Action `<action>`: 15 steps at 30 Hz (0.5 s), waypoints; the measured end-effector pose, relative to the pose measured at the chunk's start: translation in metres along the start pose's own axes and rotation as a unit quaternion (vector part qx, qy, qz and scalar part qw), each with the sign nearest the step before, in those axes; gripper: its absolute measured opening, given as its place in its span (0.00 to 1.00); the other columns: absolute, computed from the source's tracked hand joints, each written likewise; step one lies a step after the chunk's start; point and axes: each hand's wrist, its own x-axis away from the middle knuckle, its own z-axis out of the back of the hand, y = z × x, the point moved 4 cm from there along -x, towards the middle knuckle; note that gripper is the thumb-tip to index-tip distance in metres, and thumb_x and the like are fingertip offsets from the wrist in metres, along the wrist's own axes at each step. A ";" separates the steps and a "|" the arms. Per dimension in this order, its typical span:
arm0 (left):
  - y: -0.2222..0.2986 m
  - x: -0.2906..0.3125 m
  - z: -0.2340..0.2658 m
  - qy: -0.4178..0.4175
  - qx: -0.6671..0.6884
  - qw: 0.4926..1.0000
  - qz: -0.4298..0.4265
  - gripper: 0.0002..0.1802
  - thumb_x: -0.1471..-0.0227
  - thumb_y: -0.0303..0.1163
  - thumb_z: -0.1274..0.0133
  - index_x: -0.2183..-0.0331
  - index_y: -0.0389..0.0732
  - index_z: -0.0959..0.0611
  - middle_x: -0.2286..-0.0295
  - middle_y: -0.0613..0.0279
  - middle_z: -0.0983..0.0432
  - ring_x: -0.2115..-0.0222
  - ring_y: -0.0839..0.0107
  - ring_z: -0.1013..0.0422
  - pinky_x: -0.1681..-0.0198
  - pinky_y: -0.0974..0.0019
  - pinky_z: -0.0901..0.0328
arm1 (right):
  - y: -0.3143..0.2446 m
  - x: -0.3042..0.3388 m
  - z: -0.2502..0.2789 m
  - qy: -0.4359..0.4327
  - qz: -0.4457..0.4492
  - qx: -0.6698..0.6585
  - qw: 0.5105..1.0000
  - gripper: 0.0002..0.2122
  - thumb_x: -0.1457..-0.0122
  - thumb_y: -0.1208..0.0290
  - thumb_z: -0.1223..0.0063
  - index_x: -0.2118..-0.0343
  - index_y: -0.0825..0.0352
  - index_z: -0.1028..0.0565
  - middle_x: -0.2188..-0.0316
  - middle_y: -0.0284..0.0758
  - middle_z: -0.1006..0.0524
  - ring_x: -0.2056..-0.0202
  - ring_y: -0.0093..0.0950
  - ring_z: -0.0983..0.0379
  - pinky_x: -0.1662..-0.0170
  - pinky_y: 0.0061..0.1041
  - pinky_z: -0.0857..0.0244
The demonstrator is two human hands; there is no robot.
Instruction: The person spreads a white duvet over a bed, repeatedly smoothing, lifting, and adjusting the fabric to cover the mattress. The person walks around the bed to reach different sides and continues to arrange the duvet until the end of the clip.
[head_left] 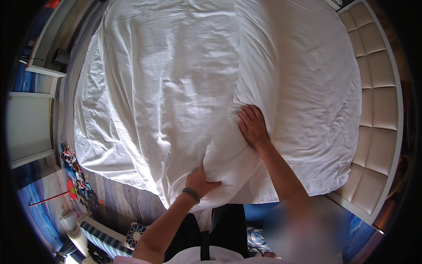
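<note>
Plainly, right hand [254, 126] spread on white duvet [184, 88], left hand [201, 182] touching it, grip unclear

Bed sheet [316, 88] spread across the middle; quilt [176, 66] on top, over centre and left, sheet uncovered to its right. Headboard [373, 108] along the bed's right end. Left hand [201, 182] on the quilt, close to its near edge; right hand [254, 126] also on it, farther off and rightward, just inside its right border. Floor [118, 193] left of the bed; heap of small items [81, 178] on it. Near left, cushion [135, 233] just right of a seat [105, 241].
</note>
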 end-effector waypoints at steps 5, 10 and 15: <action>0.034 0.025 -0.099 0.016 -0.293 0.951 -0.093 0.11 0.54 0.37 0.48 0.70 0.41 0.20 0.70 0.59 0.28 0.66 0.60 0.29 0.63 0.53 0.36 | 0.013 0.015 0.014 -0.013 -0.011 -0.008 1.000 0.14 0.48 0.71 0.48 0.57 0.65 0.27 0.48 0.40 0.31 0.46 0.43 0.40 0.42 0.39 0.45; 0.040 0.011 -0.160 0.012 -0.373 0.925 -0.071 0.11 0.51 0.35 0.52 0.67 0.41 0.19 0.69 0.58 0.28 0.64 0.58 0.30 0.64 0.44 0.37 | -0.027 -0.025 0.027 0.011 -0.004 -0.064 0.998 0.21 0.58 0.75 0.37 0.57 0.61 0.27 0.48 0.39 0.32 0.46 0.44 0.39 0.45 0.44 0.43; 0.043 -0.007 -0.180 -0.077 -0.430 0.897 -0.061 0.12 0.50 0.35 0.53 0.65 0.44 0.19 0.67 0.56 0.27 0.65 0.56 0.29 0.65 0.40 0.36 | 0.002 -0.131 -0.026 -0.013 0.049 0.127 0.991 0.16 0.54 0.67 0.41 0.59 0.59 0.23 0.45 0.39 0.33 0.40 0.40 0.45 0.37 0.49 0.55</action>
